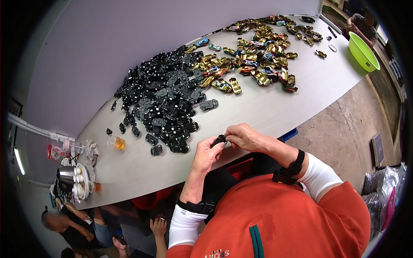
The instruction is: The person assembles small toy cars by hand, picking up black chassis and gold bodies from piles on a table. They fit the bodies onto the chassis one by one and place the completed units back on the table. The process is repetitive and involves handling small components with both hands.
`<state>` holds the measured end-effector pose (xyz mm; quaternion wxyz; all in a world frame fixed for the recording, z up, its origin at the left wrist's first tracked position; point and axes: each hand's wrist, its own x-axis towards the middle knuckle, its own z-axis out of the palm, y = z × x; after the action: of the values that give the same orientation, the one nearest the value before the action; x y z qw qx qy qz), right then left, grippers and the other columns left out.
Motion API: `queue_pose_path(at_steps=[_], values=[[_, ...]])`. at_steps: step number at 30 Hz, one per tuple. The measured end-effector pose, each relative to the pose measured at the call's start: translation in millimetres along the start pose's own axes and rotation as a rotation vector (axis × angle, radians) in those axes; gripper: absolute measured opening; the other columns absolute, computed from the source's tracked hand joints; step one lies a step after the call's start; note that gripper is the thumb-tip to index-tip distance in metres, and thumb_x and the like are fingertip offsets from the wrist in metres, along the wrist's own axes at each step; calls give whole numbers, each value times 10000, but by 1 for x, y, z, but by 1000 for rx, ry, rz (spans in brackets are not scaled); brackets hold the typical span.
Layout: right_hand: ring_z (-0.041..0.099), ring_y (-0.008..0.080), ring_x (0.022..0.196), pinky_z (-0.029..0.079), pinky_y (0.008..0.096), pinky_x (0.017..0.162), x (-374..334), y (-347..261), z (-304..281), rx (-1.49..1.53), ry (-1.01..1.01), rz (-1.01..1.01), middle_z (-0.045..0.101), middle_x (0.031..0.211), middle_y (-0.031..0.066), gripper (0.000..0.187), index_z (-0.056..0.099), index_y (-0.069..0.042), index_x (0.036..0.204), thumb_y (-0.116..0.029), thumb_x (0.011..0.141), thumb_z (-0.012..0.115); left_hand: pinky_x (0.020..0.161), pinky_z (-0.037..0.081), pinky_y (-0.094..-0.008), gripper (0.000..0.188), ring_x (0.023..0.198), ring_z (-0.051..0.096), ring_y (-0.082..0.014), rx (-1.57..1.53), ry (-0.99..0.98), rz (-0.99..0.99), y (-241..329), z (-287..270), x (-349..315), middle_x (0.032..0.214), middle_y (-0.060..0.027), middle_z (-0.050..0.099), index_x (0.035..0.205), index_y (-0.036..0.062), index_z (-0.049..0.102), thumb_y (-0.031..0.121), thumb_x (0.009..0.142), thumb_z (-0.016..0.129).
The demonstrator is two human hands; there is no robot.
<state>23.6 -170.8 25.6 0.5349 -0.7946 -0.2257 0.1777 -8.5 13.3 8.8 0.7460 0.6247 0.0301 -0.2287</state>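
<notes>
My left hand (pixel 205 155) is closed round a small black toy car base (pixel 219 140), thumb on top, just off the table's near edge. At its right end, my right hand (pixel 243 137) has its fingertips pinched together. Whatever those fingertips hold is hidden or too small to make out. Ahead and to the left spreads a big heap of black toy car bases (pixel 161 92) with small white dots. A single grey toy car base (pixel 209 104) lies at the heap's right side. Beyond are many shiny gold and coloured toy car bodies (pixel 260 78).
The long pale table (pixel 275 116) runs along a wall. A green basin (pixel 362 52) stands at the far right corner. On the left are a cup of amber drink (pixel 119 142), a rag (pixel 91 152) and a tray of white cups (pixel 79 182). People sit at lower left and far right.
</notes>
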Motion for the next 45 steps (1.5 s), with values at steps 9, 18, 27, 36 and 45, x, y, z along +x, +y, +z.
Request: queue_pose_path(at_steps=[9, 18, 27, 36, 45], values=[[575, 221, 570, 443, 350, 540, -2, -1, -1, 17, -7, -33, 572, 597, 107, 132, 577, 20, 837, -106, 834, 535, 369, 249, -145, 101, 445, 426, -34, -31, -6, 41, 1, 2, -3, 589, 25, 509, 896, 32, 588, 112, 836, 601], [553, 396, 653, 438, 417, 578, -4, 5, 7, -319, 111, -207, 569, 670, 210, 116, 581, 6, 820, -107, 812, 556, 382, 279, -158, 88, 462, 433, -26, 102, 119, 153, -10, 9, -1, 585, 33, 503, 867, 32, 602, 112, 832, 610], [543, 90, 539, 452, 234, 506, -13, 19, -19, 415, 69, 105, 600, 681, 46, 115, 544, -7, 922, -49, 880, 445, 414, 315, -156, 118, 486, 434, -22, -5, -169, -107, 7, 11, -23, 628, 44, 503, 918, 15, 595, 86, 824, 601], [589, 291, 755, 465, 386, 670, 59, 13, -23, -411, 275, 5, 610, 791, 151, 315, 557, -35, 988, -184, 734, 669, 377, 393, -228, 416, 482, 540, -140, 243, -50, -506, -145, -11, 4, 816, -98, 569, 1085, 41, 495, 384, 857, 550], [556, 217, 565, 434, 345, 537, 107, 36, -18, -371, 178, -2, 601, 669, 102, 243, 611, -25, 896, -246, 796, 629, 433, 434, -200, 252, 519, 545, -104, 239, -317, -95, -35, 0, -61, 753, -102, 615, 1072, -23, 568, 93, 848, 574]])
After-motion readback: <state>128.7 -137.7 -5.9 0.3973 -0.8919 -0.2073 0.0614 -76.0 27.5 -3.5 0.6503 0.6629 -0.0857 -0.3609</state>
